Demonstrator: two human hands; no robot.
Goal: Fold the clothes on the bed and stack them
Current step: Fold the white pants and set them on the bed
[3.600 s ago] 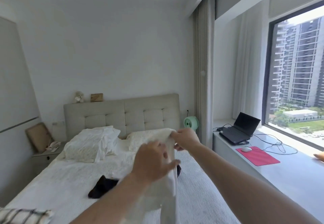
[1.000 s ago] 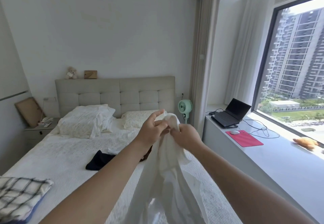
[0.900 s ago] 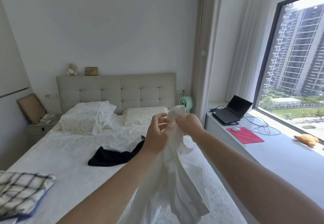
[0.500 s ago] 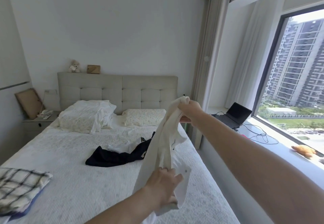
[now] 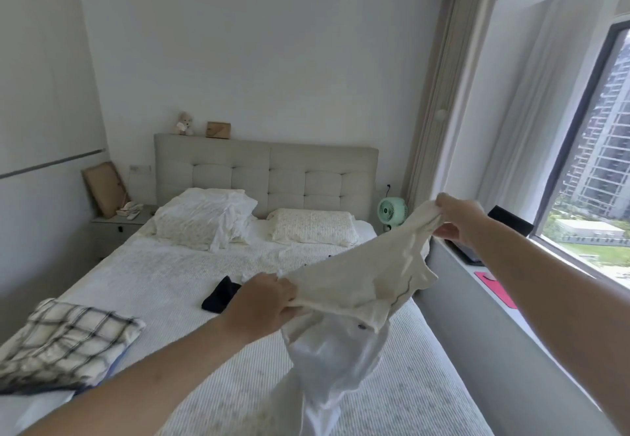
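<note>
I hold a cream-white garment (image 5: 358,285) up in the air over the bed (image 5: 170,275), stretched between both hands. My left hand (image 5: 259,302) grips its lower left end, and my right hand (image 5: 456,217) pinches the upper right end. More of the white fabric hangs down below the stretched part. A dark garment (image 5: 221,295) lies crumpled on the bed, partly hidden behind my left hand. A folded plaid garment (image 5: 64,343) sits at the bed's near left corner.
Two pillows (image 5: 204,220) lie at the headboard. A nightstand (image 5: 116,227) stands left of the bed. Right of the bed are a green fan (image 5: 392,212), a window ledge with a laptop (image 5: 508,227) and a pink mat (image 5: 494,289).
My hands have moved apart, pulling the white garment out into a slanted span. My left hand rose from low on the fabric. The view has turned slightly left.
</note>
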